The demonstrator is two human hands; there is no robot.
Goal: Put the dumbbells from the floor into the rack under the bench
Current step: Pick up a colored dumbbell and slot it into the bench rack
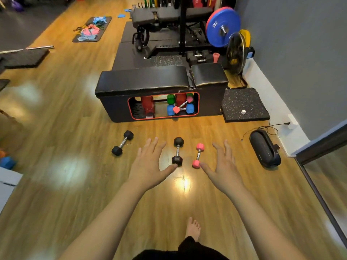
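Dumbbells lie on the floor (65,113) at frame centre: two black (122,143) (177,151), one pink (198,155). Left hand (148,162) and right hand (224,164) hover spread, holding nothing. Rack (163,106) contents under the bench (161,77) are partly hidden.

Left thumb tip overlaps the near head of the middle black dumbbell (177,151); contact cannot be determined. Bench rack (163,106) interior partly shadowed; count of stored dumbbells indeterminate. Blue block (6,162) is cut off by the left edge. Barbell plate (223,27) is motion-blurred.
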